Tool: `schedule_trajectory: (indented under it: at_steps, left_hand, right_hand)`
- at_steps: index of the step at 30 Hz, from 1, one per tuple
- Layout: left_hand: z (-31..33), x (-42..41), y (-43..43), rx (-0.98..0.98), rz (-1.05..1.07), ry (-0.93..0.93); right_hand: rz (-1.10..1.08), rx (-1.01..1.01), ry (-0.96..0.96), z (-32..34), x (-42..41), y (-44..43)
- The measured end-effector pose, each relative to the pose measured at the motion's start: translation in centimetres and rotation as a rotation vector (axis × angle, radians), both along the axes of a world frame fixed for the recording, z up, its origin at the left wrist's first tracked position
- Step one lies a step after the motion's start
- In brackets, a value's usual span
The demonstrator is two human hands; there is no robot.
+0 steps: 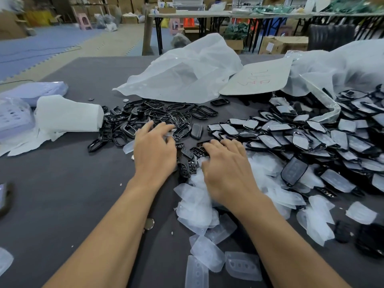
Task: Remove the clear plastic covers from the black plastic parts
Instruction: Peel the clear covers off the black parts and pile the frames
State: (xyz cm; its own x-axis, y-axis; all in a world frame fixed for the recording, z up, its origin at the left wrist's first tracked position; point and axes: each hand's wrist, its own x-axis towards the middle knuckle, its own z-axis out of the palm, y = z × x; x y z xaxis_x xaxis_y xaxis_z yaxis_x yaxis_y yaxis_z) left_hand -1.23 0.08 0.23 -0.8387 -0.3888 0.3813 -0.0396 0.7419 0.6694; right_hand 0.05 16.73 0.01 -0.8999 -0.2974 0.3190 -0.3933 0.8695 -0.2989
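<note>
Covered parts: I see the black parts still under their clear covers (291, 138) heaped across the middle right of the frame, overlapping one another on the grey table (62, 194).
Loose covers: a drift of peeled clear covers (199, 208) runs from the centre down to the bottom edge, partly under my view of the right forearm.
Small black pieces: a few ribbed black pieces (188, 161) lie between the two hands, at the centre.
Right hand: the right hand (228, 169) lies palm down, fingers stretched forward, fingertips touching those pieces; I see nothing gripped.
Left hand: the left hand (154, 150) is palm down with fingers spread and relaxed, reaching over the near edge of the bare frames, grasping nothing I can see.
Bare frames: black frames without covers (158, 115) pile up just above centre.
Round disc: a small metal disc (149, 223) sits beside the left forearm.
White roll: a white roll (68, 114) lies at middle left, touching the frames.
Bag: a crumpled white bag (187, 73) sits at upper centre.
Card: a pale card with red writing (257, 80) lies right of the bag.
</note>
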Motion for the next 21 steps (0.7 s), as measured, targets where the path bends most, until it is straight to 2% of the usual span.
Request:
schedule_trajectory:
  at_steps: [2,5,7,10,13,15,18,21]
  left_hand:
    - [0.0,-1.7,0.4,-0.065,-0.047,-0.008]
    - [-0.2,-3.6,0.5,-0.279,-0.131,-0.163]
    - [-0.5,-4.1,0.3,-0.322,-0.149,-0.225]
    - [-0.4,-3.7,0.4,-0.284,-0.087,-0.101]
    - [-0.3,-2.7,0.9,-0.24,-0.004,0.065]
    - [0.0,-2.2,0.9,-0.153,0.059,0.138]
    - [0.5,-1.4,0.9,0.07,0.113,0.205]
    - [0.6,-0.3,0.9,0.57,-0.008,0.251]
  right_hand:
    - [-0.021,-0.01,-0.022,-0.2,0.0,0.2]
    - [-0.023,-0.059,0.006,-0.1,0.0,0.1]
    - [-0.042,-0.09,-0.01,0.1,0.1,0.2]
    - [-0.07,-0.147,-0.052,0.6,0.3,0.5]
    - [-0.067,-0.097,-0.035,1.0,0.5,0.6]
    - [-0.074,-0.113,-0.024,1.2,0.6,0.6]
    - [-0.108,-0.243,0.041,1.7,0.9,0.8]
    - [-0.085,-0.488,0.187,2.1,1.3,0.9]
